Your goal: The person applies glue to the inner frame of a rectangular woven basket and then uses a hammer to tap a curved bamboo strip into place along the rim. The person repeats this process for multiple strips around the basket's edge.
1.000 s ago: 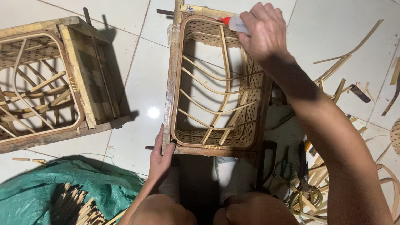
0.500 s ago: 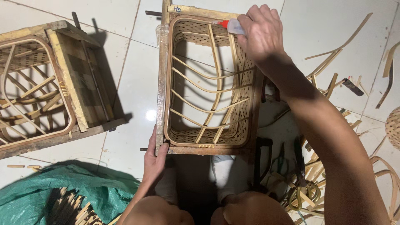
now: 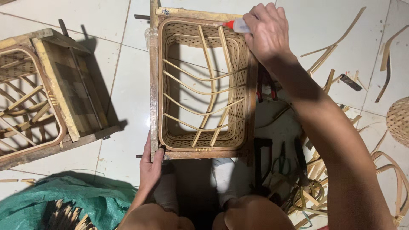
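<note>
A white tiled floor (image 3: pixel 341 25) fills the frame, and on it a person seated above the work steadies a wooden mould frame (image 3: pixel 154 85) that holds a half-woven bamboo basket (image 3: pixel 204 85), its woven walls lining the rectangle and curved bamboo ribs crossing the open bottom. A second mould (image 3: pixel 51 98) with another basket inside lies tilted at the left edge. A green tarpaulin (image 3: pixel 38 200) with a bundle of cut sticks sits at lower left, and bamboo strips and offcuts (image 3: pixel 332 55) are scattered to the right, near a round woven piece (image 3: pixel 400 121) and a clutter of pliers and cutters (image 3: pixel 272 162) just beside the frame.

The left hand (image 3: pixel 150 166) is clamped on the near left corner of the frame, thumb over the rail. The right hand (image 3: pixel 266 30) is closed around a small glue tube (image 3: pixel 237 26) with a red tip, held at the far right corner of the basket rim, nozzle pointing left along the rim.

The step in hand appears to be gluing the rim where the ribs meet it. The next move likely calls for a steady frame and a light squeeze, with the nozzle kept on the rim so that glue does not run onto the weave.
</note>
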